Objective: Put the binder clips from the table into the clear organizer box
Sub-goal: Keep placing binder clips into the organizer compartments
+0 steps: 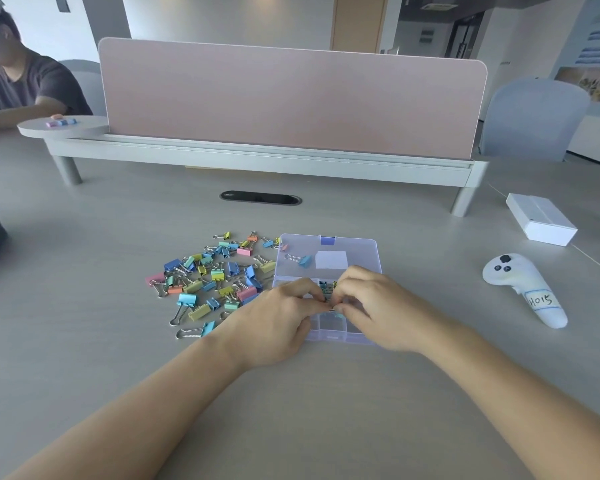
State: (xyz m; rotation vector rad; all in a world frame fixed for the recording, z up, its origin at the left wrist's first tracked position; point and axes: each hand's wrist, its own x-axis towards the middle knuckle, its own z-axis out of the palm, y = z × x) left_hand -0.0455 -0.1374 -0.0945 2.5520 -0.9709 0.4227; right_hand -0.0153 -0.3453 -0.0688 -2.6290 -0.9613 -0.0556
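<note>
On the wide grey table (326, 393) in front of you, the clear plastic organizer box (329, 336) sits dead centre with its hinged lid (361, 251) flipped open flat, away from you. The loose heap of pastel binder clips (215, 275) lies just beside the box on its left side, all still on the table. So the supply is on your left, and the drop is to the right of it. Your left hand (278, 327) is the nearer one to the heap. Your right hand (378, 306) would have to cross over the box to reach it. Both hands are over the box's middle compartments, fingers curled, fingertips meeting at one spot. They look pinched on one small pinched clip (328, 301), mostly hidden, so treat that as likely, not certain. A few clips already in a compartment (326, 287) show just behind your fingertips. One light blue clip on the lid (305, 260) lies apart from the rest, on the lid and not in a compartment. The closest heap piece is a blue clip at the near edge (207, 329). Its long axis runs roughly left-right, wire handles pointing left, body end toward your left hand. Likely next: let go here, then reach left.
</note>
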